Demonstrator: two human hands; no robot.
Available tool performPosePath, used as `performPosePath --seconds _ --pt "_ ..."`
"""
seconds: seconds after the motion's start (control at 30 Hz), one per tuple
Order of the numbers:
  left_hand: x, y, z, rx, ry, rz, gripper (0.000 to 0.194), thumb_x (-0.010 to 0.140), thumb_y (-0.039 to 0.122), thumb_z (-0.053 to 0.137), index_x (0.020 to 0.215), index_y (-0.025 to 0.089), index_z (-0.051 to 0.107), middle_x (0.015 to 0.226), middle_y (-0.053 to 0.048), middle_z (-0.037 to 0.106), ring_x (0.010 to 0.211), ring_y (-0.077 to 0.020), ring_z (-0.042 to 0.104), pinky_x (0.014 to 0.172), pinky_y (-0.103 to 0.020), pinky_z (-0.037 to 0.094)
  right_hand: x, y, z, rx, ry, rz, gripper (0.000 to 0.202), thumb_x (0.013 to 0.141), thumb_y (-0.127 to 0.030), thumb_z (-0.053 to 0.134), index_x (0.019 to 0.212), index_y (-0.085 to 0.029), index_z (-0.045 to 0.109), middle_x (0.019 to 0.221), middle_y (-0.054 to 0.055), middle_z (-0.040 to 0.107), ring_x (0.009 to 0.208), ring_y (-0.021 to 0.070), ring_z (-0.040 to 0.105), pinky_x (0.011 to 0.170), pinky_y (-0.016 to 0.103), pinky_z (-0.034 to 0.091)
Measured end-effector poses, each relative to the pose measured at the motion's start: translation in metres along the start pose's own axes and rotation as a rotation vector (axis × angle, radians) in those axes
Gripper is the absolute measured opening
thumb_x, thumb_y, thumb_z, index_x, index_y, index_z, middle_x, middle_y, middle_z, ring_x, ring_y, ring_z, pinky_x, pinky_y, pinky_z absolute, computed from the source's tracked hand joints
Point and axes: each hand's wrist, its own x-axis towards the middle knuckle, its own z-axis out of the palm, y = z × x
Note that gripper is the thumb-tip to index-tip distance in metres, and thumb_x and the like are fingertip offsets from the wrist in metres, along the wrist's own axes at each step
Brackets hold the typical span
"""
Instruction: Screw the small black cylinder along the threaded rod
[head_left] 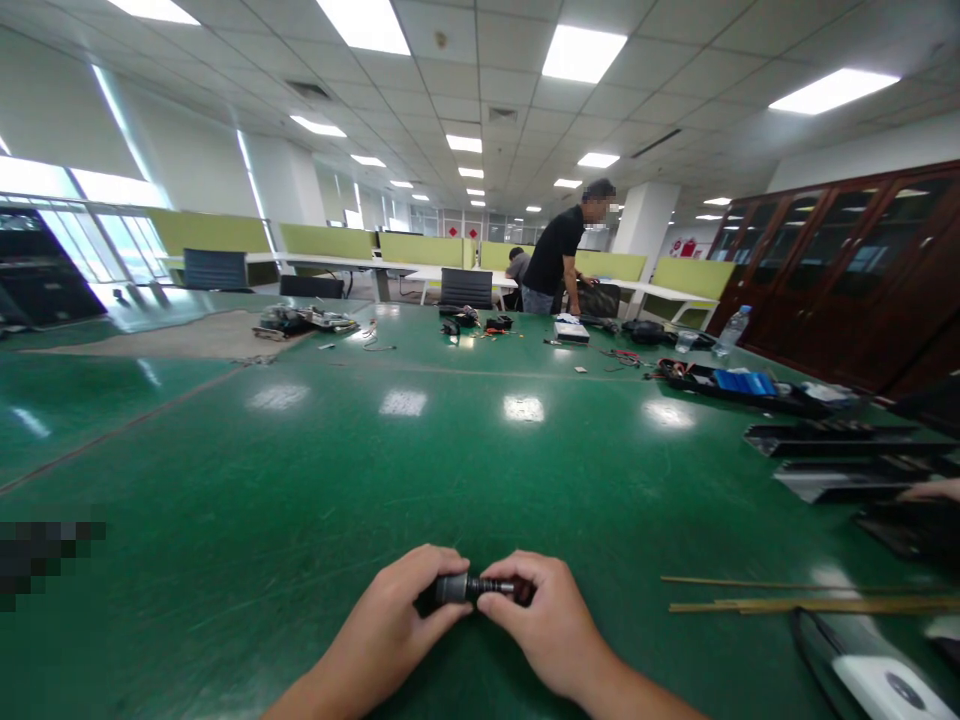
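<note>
Low in the middle of the view, both my hands hold a small black cylindrical part (pixel 454 588) just above the green tabletop. Its thick dark end sits between the thumb and fingers of my left hand (pixel 401 610). From there a thinner, ringed middle and a shiny metal end run into the grip of my right hand (pixel 544 620). My right thumb and fingertips pinch this thin end. Something dark reddish-brown shows inside my right fingers, too small to name. The exact kind of the part cannot be made out.
Thin yellowish rods (pixel 780 606) and a white device (pixel 892 685) with a black cable lie at right. Beyond are black metal channels (pixel 832 480), with another person's hand (pixel 934 490) beside them. A person in black (pixel 559 250) stands bent at the table's far side.
</note>
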Motion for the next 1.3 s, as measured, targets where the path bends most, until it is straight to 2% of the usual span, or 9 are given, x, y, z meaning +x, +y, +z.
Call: performPosePath --seconds 0.37,0.77,1.3 --pt "-0.0021 -0.0013 0.0017 0.009 0.013 0.002 0.033 0.087 0.027 0.071 0.117 0.031 0.059 0.113 0.0 0.067 0.109 -0.016 0.062 0.098 -0.03 0.051 -0.0006 -0.0002 -0.0004 0.005 -0.014 -0.003 0.012 0.078 -0.019 0.072 0.087 -0.022 0.078 0.075 0.0 0.069 0.068 0.0132 0.057 0.063 0.023 0.04" --pt "0.0006 0.0031 -0.0014 0.009 0.029 0.027 0.03 0.087 0.027 0.07 0.116 0.025 0.062 0.11 -0.007 0.068 0.105 -0.0202 0.065 0.095 -0.033 0.054 -0.0016 -0.0031 -0.0034 0.016 -0.016 0.012 0.011 0.079 -0.021 0.071 0.088 -0.019 0.078 0.075 0.001 0.068 0.068 0.0139 0.056 0.064 0.023 0.041" --pt "0.0 0.0047 -0.0034 0.04 0.044 0.05 0.03 0.088 0.028 0.069 0.116 0.028 0.06 0.111 -0.004 0.068 0.105 -0.0189 0.063 0.095 -0.034 0.052 -0.0035 -0.0039 -0.0045 0.029 -0.028 0.013 0.011 0.082 -0.022 0.069 0.089 -0.018 0.076 0.075 0.001 0.067 0.069 0.0144 0.057 0.065 0.024 0.042"
